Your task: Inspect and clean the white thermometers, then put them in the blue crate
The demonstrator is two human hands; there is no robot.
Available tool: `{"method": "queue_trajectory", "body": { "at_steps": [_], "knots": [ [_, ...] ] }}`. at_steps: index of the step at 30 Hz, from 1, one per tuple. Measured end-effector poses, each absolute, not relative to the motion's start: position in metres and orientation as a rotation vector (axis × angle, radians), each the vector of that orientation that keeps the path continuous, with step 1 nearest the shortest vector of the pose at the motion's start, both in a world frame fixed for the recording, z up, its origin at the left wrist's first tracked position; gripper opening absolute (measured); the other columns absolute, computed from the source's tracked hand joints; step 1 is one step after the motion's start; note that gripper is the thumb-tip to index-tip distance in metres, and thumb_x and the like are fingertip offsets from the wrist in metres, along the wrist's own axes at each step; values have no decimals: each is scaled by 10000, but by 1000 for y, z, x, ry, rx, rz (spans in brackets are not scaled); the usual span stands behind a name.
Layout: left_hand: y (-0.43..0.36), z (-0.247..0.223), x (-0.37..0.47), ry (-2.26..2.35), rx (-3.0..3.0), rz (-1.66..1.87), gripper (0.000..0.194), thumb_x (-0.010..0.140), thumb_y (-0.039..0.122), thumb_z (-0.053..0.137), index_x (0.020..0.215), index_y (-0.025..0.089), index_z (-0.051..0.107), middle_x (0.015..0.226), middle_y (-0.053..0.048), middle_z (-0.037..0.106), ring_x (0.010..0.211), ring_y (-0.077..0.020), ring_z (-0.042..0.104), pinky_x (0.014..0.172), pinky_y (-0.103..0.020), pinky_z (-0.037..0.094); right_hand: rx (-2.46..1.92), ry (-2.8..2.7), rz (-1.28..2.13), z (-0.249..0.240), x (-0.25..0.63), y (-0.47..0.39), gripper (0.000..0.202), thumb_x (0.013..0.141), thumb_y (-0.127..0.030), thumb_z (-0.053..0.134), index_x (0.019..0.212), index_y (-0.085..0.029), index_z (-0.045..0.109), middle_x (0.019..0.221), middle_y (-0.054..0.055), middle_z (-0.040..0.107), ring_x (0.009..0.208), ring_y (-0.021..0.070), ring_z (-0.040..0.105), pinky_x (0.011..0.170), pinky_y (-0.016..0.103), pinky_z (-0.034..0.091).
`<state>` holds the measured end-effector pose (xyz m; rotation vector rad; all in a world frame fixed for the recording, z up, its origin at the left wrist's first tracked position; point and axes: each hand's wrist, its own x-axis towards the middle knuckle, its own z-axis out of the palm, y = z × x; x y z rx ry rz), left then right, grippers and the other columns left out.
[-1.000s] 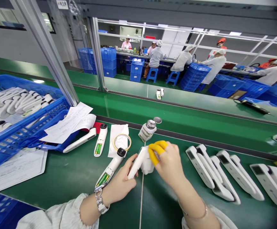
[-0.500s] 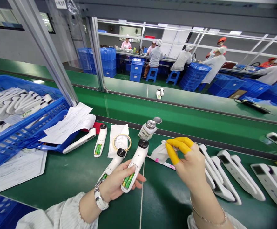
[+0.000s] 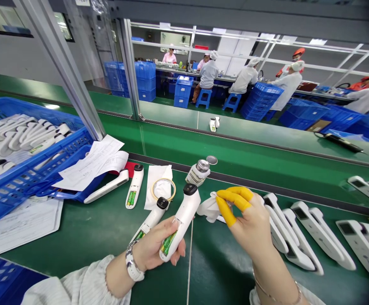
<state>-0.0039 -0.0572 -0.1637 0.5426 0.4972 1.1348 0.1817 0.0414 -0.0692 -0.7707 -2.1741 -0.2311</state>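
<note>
My left hand (image 3: pixel 157 245) is wrapped round a white handheld thermometer (image 3: pixel 184 209), its black-tipped end up and its open compartment showing green batteries. In my right hand (image 3: pixel 244 212), with yellow finger cots on several fingers, a thin white cloth (image 3: pixel 210 207) is pinched; it hangs just right of the thermometer, apart from it or barely touching, I cannot tell which. Under the cloth a pen-like white stick (image 3: pixel 221 219) is mostly hidden. Behind my left hand lies a second thermometer (image 3: pixel 151 220), partly covered by the hand. A metal-topped bottle (image 3: pixel 198 173) stands beyond, its lid open.
A roll of tape (image 3: pixel 154 192) rests on white paper. Left are another thermometer (image 3: pixel 134 186), loose sheets (image 3: pixel 91 163) and a blue basket (image 3: pixel 54 154) full of white devices. Several thermometers (image 3: pixel 314 233) lie at right. Behind, a ledge (image 3: pixel 172 120) crosses; co-workers (image 3: pixel 208 70) sit far off.
My right hand has moved a little left with the cloth, closer to the held thermometer. The thermometer has shifted slightly in my left hand, whose fingers are now curled more tightly.
</note>
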Motion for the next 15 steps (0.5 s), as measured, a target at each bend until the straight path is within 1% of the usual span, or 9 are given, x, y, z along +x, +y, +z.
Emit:
{"method": "queue_trajectory", "body": {
  "at_steps": [3, 7, 10, 15],
  "knots": [
    [-57, -162, -3, 529, 591, 1155, 505, 841, 426, 571, 1209, 125, 401, 586, -11, 635, 379, -85, 517, 358, -153, 361, -718, -2186, -181, -70, 178, 37, 77, 846, -190, 578, 894, -197, 638, 846, 54, 652, 761, 192, 584, 709, 360, 426],
    [-58, -160, -2, 613, 666, 1151, 547, 813, 352, 636, 1251, 160, 373, 641, -4, 631, 436, -91, 549, 409, -165, 406, -618, -2274, -90, -77, 163, 26, 97, 854, -179, 558, 900, -198, 642, 818, 55, 642, 747, 190, 551, 696, 360, 411],
    [-59, -159, -1, 685, 714, 1151, 520, 801, 344, 653, 1217, 152, 406, 651, -2, 623, 459, -83, 550, 438, -166, 425, -588, -2386, -31, -87, 151, 20, 122, 852, -165, 554, 894, -193, 665, 826, 54, 652, 734, 186, 537, 693, 365, 382],
    [-59, -158, 1, 739, 752, 1168, 522, 775, 339, 682, 1189, 156, 421, 666, 17, 604, 481, -77, 540, 456, -173, 441, -651, -2638, 38, -92, 146, 18, 142, 826, -142, 574, 856, -212, 694, 896, 72, 641, 819, 218, 518, 717, 380, 371]
  ]
}}
